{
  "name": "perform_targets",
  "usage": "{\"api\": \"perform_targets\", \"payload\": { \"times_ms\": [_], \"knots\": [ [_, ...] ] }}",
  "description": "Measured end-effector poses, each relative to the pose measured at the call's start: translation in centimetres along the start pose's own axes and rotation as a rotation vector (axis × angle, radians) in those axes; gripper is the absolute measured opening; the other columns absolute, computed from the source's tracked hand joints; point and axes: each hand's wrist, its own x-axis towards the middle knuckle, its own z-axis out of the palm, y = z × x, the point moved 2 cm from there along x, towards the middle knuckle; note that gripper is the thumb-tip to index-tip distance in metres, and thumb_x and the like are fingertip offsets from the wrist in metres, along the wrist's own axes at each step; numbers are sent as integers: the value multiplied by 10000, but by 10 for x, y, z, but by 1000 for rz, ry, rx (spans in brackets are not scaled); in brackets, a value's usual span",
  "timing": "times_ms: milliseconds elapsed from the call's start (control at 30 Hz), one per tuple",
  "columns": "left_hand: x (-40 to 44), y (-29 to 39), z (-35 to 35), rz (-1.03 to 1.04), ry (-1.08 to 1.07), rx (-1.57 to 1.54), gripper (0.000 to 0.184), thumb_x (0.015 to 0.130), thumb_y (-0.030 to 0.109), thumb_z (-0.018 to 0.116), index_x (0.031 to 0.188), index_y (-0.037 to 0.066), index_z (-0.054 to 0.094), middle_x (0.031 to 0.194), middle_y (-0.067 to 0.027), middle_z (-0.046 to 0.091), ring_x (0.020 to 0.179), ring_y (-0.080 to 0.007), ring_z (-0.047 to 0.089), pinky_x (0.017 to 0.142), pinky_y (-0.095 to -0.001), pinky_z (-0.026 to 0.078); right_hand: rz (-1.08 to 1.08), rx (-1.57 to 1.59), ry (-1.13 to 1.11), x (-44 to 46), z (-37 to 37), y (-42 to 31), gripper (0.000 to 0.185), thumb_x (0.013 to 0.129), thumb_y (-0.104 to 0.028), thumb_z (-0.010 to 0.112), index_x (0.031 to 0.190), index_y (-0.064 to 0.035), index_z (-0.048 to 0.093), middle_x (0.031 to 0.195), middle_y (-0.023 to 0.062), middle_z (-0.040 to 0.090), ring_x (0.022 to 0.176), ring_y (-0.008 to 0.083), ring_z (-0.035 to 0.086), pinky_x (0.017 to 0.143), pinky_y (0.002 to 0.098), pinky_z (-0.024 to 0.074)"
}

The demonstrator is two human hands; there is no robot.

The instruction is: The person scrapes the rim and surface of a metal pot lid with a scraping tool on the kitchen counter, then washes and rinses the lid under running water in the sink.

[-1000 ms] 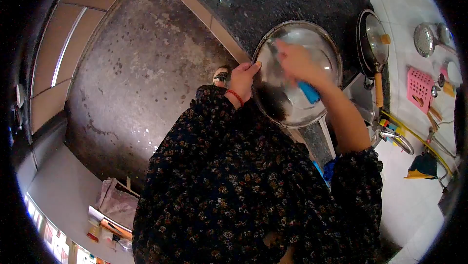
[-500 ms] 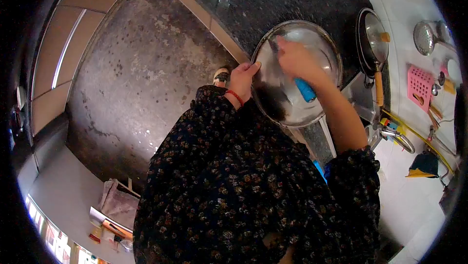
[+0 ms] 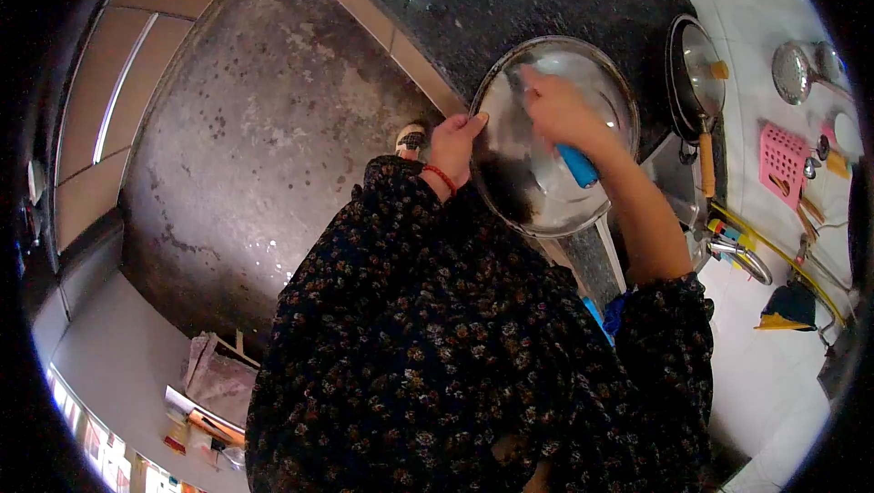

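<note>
A wide, round metal pan [image 3: 601, 92] lies tilted at the counter's edge, its shiny inner side facing me and a dark patch low on the left. My left hand [image 3: 452, 142], a red bracelet at the wrist, is closed on the pan's left rim with the thumb over the edge. Over the pan's inside, my right hand [image 3: 563, 115] grips a blue-handled tool [image 3: 578, 166], forefinger stretched forward along it. Motion blurs the tool's front end, so I cannot tell whether it touches the metal.
Dark stone counter [image 3: 510, 1] runs behind the pan. A black frying pan with a lid [image 3: 696, 65] stands against the white wall. Further right hang a skimmer [image 3: 790, 74] and a pink perforated holder [image 3: 783, 158]. A sink edge [image 3: 674, 179] shows beside my right forearm.
My right hand has shifted slightly right and down over the pan with the blue-handled tool. My left hand keeps its hold on the rim, and the pan stays put.
</note>
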Motion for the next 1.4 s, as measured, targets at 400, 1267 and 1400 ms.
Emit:
{"api": "perform_targets", "payload": {
  "times_ms": [400,1267,1400],
  "knots": [
    [6,-4,-2,2,-2,-30,175,803,164,638,867,15,571,795,-13,570,711,-119,523,635,-265,426,28,-39,56,8,-5,9,404,819,-122,402,1217,-61,438,671,173,588,471,267,573,455,395,467],
    [7,-5,-4,-38,-53,-72,185,820,171,614,875,-3,587,814,-28,588,718,-121,538,632,-258,433,-170,-121,47,-7,17,5,429,822,-100,411,1251,-88,401,697,165,577,461,262,556,439,382,460],
    [3,-4,-2,2,-14,-46,163,820,167,612,850,9,585,795,-18,585,703,-112,534,629,-248,430,132,93,-17,6,-8,7,426,816,-115,418,1240,-74,407,748,202,591,572,326,585,493,418,464]
  ]
}}
